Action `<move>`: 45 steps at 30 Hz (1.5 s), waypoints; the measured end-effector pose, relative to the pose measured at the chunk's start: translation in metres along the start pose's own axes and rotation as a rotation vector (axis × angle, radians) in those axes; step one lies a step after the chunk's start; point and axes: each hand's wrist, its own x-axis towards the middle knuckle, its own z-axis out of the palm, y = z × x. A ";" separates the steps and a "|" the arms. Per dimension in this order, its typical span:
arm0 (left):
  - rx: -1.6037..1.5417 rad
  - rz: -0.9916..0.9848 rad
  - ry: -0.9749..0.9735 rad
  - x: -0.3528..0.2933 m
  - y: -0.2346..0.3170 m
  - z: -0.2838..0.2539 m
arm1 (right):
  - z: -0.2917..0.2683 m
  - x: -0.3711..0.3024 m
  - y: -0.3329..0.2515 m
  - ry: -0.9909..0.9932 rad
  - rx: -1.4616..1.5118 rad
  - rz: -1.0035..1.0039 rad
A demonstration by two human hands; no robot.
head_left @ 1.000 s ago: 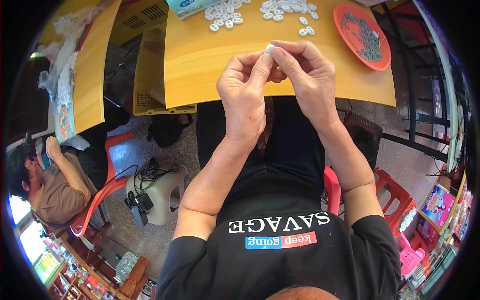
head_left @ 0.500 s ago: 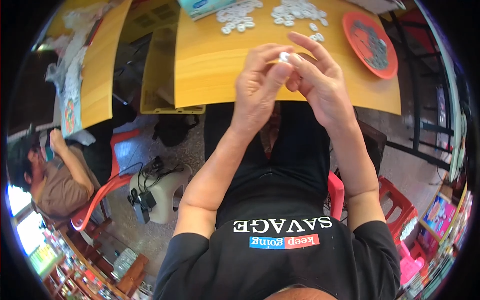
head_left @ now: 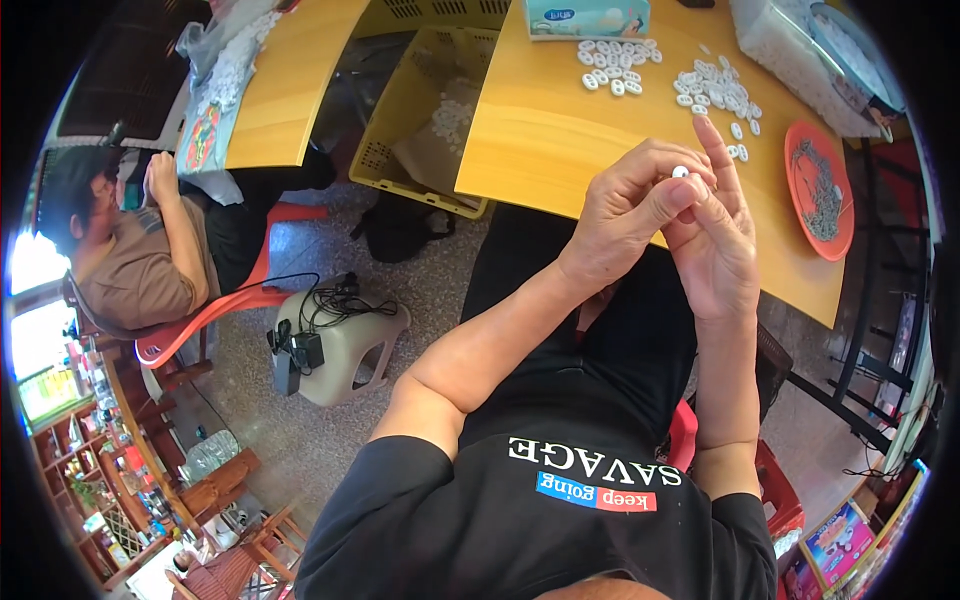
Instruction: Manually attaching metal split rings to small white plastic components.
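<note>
Just above the table's near edge, my left hand (head_left: 622, 208) pinches a small white oval piece (head_left: 681, 172) between thumb and forefinger. My right hand (head_left: 718, 240) meets it from the right, its thumb against the piece and one finger stretched upward; its other fingers are partly hidden. Similar white oval pieces with small holes lie in two loose groups, one at the back (head_left: 612, 68) and one farther right (head_left: 718, 88). An orange-red plate (head_left: 842, 235) to the right of my hands bears a heap of small grey parts (head_left: 822, 190).
A tissue pack (head_left: 590, 20) stands at the back of the yellow wooden table (head_left: 530, 130). At the back right is a clear bag of white pieces (head_left: 790, 50). Left of the table stand a yellow crate (head_left: 385, 150) and a stool with cables (head_left: 350, 350). Another person (head_left: 150, 240) sits at far left.
The view has swung left, so the table and my hands appear farther right. My hands stay together at the white oval piece, which is still held.
</note>
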 end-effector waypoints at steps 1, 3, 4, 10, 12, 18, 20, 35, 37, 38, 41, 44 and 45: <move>-0.013 0.030 0.015 0.000 -0.001 -0.002 | 0.002 0.001 0.001 -0.002 -0.001 -0.002; -0.054 0.025 0.022 -0.001 -0.003 -0.004 | 0.004 0.003 0.004 -0.030 0.007 0.011; -0.096 0.018 0.030 -0.001 -0.003 -0.005 | 0.006 0.003 0.004 -0.026 0.006 0.008; 0.063 -0.003 -0.008 0.002 0.012 -0.017 | 0.011 0.005 0.008 -0.070 0.065 0.072; 0.318 0.148 0.087 0.013 0.015 -0.038 | 0.007 0.006 0.010 -0.067 -0.056 0.156; 0.921 0.229 0.519 0.075 0.063 -0.139 | -0.042 -0.003 -0.012 0.052 -0.553 -0.019; 1.083 0.110 0.437 0.089 0.066 -0.195 | -0.063 -0.003 -0.023 0.141 -0.728 -0.114; 0.798 0.087 -0.049 0.042 0.009 -0.039 | -0.130 0.051 -0.063 0.253 -1.807 -0.441; 0.829 0.103 -0.131 0.035 -0.007 -0.018 | -0.126 0.055 -0.062 0.248 -1.880 -0.401; 0.841 0.102 -0.169 0.032 -0.015 -0.012 | -0.125 0.056 -0.062 0.244 -1.951 -0.361; 0.764 0.045 -0.222 0.027 -0.035 0.002 | -0.127 0.056 -0.064 0.234 -1.908 -0.333; 0.662 -0.016 -0.178 0.026 -0.046 0.007 | -0.139 0.053 -0.061 0.249 -1.733 -0.420; 0.594 -0.058 -0.131 0.026 -0.048 0.006 | -0.138 0.053 -0.061 0.245 -1.732 -0.419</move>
